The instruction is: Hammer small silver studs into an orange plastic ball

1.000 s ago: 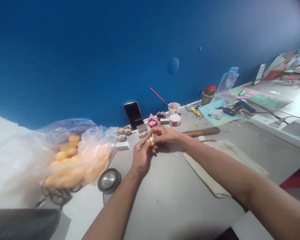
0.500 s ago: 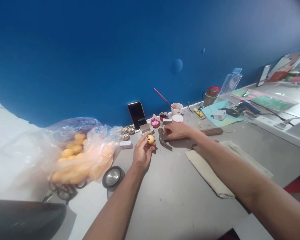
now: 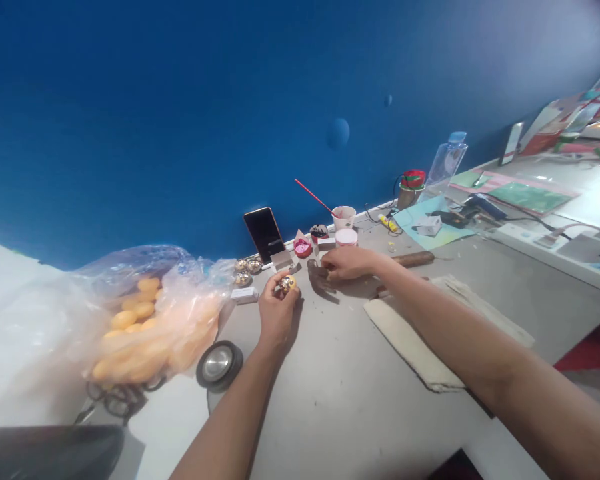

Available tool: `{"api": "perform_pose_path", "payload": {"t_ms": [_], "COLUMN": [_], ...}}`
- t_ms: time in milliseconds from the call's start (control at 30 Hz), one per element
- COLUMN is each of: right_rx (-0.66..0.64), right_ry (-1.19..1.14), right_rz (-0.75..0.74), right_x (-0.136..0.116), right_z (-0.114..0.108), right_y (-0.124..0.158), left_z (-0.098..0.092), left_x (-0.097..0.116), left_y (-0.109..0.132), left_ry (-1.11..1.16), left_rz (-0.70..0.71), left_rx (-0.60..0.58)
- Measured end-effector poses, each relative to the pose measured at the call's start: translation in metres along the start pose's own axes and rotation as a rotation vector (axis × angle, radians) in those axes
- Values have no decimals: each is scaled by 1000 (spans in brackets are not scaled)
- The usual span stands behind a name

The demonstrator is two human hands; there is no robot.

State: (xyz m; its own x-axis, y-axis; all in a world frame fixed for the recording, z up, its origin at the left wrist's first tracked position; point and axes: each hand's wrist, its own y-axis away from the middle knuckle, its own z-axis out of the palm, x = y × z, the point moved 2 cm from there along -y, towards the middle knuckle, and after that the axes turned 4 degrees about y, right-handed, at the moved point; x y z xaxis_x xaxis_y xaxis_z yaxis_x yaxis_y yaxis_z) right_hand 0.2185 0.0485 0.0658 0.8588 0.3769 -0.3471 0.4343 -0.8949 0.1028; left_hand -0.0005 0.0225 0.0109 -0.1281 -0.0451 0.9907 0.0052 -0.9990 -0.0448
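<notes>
My left hand [image 3: 275,308] is closed around a small yellow ball [image 3: 287,283] that has a dark metallic piece on its top. It rests on the grey table [image 3: 340,387]. My right hand [image 3: 347,262] lies a little to the right, fingers curled on the neck of a hammer [image 3: 319,275] just behind its dark head. The hammer's wooden handle [image 3: 414,259] runs off to the right across the table.
A clear plastic bag of several yellow balls [image 3: 140,320] sits at the left, with a round metal tin [image 3: 219,363] in front. A propped phone [image 3: 264,233], small cups and boxes line the blue wall. A folded cloth [image 3: 430,333] lies right.
My right hand left the ball and went to the hammer, closing on it. My left hand kept the ball and turned it, so the dark piece now faces up.
</notes>
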Motion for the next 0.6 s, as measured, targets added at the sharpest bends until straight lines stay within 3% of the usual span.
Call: {"api": "perform_pose_path", "payload": {"t_ms": [167, 400, 600], "right_rx": [93, 382, 348], "right_ry": [-186, 13, 128], "right_rz": [-45, 69, 34], "right_x": [-18, -44, -56], "right_z": [-24, -17, -9], "right_y": [12, 10, 11], "left_z": [-1, -1, 1], "left_x": [-1, -5, -2], "left_y": [-3, -6, -4], "left_ry": [-7, -27, -52], "left_rz": [-7, 27, 15], "left_rx": [-21, -16, -74]}}
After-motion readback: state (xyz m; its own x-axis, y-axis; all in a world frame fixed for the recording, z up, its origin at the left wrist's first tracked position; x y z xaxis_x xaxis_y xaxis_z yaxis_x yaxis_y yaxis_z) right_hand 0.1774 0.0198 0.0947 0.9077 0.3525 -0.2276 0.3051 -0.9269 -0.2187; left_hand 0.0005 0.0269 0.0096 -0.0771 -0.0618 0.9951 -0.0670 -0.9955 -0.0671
